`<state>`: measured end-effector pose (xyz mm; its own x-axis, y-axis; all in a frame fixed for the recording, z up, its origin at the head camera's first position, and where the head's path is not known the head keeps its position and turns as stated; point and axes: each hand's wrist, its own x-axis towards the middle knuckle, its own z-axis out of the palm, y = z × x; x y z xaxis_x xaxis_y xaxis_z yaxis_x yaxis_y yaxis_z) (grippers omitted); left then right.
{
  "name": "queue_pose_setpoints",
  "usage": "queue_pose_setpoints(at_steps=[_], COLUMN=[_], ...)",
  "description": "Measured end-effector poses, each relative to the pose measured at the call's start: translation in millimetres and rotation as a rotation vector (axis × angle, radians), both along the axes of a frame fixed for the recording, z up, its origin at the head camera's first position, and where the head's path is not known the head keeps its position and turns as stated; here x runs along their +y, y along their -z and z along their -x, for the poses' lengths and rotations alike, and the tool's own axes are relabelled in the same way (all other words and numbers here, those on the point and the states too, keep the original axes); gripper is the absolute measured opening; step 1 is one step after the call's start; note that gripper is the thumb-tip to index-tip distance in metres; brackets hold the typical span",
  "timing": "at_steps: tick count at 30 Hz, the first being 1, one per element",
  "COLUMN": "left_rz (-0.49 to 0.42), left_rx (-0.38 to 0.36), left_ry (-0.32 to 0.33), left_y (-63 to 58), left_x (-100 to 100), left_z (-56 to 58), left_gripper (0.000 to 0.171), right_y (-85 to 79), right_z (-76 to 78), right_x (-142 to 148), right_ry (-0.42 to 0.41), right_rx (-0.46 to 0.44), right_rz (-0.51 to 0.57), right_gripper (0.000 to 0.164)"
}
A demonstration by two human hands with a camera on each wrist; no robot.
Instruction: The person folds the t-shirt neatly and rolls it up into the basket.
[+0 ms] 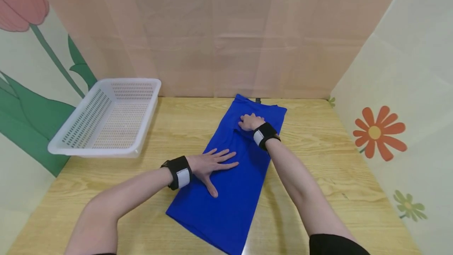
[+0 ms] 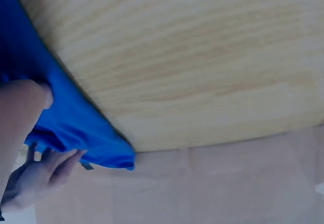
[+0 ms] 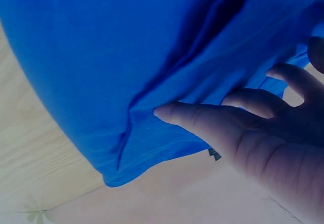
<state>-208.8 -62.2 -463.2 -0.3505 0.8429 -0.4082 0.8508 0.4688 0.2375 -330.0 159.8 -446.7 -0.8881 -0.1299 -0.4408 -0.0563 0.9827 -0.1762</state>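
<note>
A blue garment of thin cloth lies folded into a long strip on the table, running from the near middle to the back edge. A small dark tag shows at its far end. My left hand rests on the middle of the cloth with fingers spread. Farther up, my right hand touches the garment near the far end, beside a raised fold. In the right wrist view, the thumb and loosely bent fingers lie over the wrinkled cloth, with a gap between them.
A white perforated plastic basket stands at the back left of the wooden table. Behind the table hangs a plain pinkish-brown sheet. Flower-printed panels flank both sides.
</note>
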Motion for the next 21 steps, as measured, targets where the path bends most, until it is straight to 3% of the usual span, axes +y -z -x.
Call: queue_pose_setpoints(at_steps=[9,21], left_rz=[-0.026,-0.071], left_rx=[0.004,-0.015], left_ry=[-0.124,-0.291], left_y=[-1.2,1.0], left_x=[9.1,26.4], left_z=[-19.7,-44.3], left_gripper=[0.117,0.118], right_y=[1.5,1.4], right_z=[5.1,1.9], right_x=[-9.8,-16.8], right_ry=[-0.117,-0.1], right_rx=[0.014,-0.04], right_rz=[-0.002,0.07], right_gripper=[0.054,0.054])
